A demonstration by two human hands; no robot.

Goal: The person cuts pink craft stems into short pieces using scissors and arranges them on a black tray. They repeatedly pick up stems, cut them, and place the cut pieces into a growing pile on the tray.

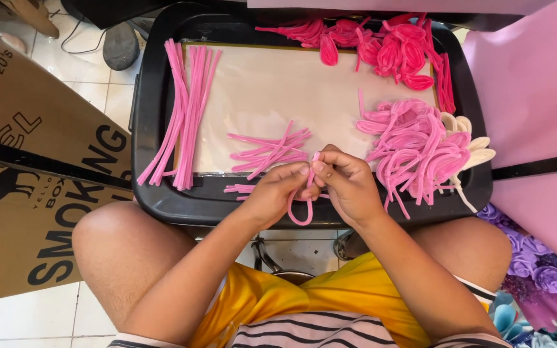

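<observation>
while both grips pinch shut on the top of the bent pink fuzzy pipe cleaner (304, 206), left hand (272, 193) and right hand (349, 183) meet thumb to thumb, its loop hanging toward the person over the black plastic tray (162, 200) rim.

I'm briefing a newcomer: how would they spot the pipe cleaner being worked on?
Find the black tray across the lap. At its near edge, the left hand and right hand meet. The pink pipe cleaner pinched there hangs in a loop, unlike the straight ones lying flat.
</observation>
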